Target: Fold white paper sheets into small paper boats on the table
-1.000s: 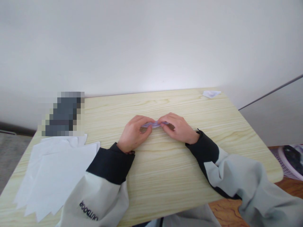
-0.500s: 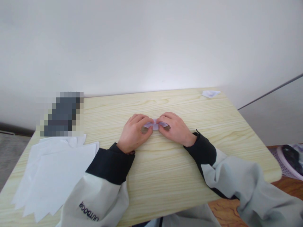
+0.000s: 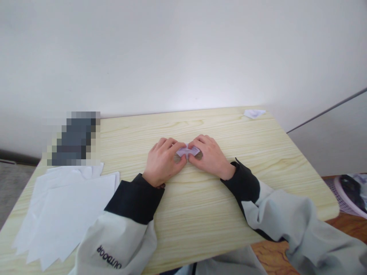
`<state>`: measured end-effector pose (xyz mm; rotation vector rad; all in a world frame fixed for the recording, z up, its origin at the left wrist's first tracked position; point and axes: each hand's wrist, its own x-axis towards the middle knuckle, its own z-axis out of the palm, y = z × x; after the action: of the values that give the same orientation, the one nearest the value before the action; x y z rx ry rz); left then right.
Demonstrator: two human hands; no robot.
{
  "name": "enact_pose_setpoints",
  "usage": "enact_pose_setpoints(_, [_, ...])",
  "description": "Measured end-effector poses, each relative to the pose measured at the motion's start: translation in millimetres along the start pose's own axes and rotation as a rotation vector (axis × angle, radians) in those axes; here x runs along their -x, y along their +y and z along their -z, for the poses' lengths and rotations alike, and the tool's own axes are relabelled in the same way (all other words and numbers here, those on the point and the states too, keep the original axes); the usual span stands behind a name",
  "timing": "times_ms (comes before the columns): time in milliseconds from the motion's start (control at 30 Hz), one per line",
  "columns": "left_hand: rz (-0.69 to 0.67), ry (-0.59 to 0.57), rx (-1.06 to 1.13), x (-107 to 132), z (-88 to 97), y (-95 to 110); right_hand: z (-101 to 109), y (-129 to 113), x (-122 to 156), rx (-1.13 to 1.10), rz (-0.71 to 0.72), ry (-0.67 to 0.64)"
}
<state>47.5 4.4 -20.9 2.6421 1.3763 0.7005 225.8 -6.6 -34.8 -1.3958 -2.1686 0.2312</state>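
Note:
A small folded piece of pale lilac paper (image 3: 188,151) sits between my two hands at the middle of the light wooden table (image 3: 200,198). My left hand (image 3: 162,162) pinches its left end with curled fingers. My right hand (image 3: 210,156) pinches its right end the same way. Both hands rest on the table top with their fingertips nearly touching, and most of the paper is hidden under them.
A loose stack of white paper sheets (image 3: 64,214) lies at the table's front left. A blurred dark object (image 3: 73,138) stands at the back left. A small folded paper piece (image 3: 254,113) lies at the back right corner. A lilac basket (image 3: 352,194) stands on the floor to the right.
My hands have drawn closer together. The folded paper between them has gone from a long strip to a shorter, bunched shape.

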Motion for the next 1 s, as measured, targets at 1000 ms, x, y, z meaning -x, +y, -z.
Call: enact_pose_setpoints(1000, [0.041,-0.057,-0.01,0.9,-0.8,1.1,-1.3,3.9,1.9,-0.03,0.015,-0.012])
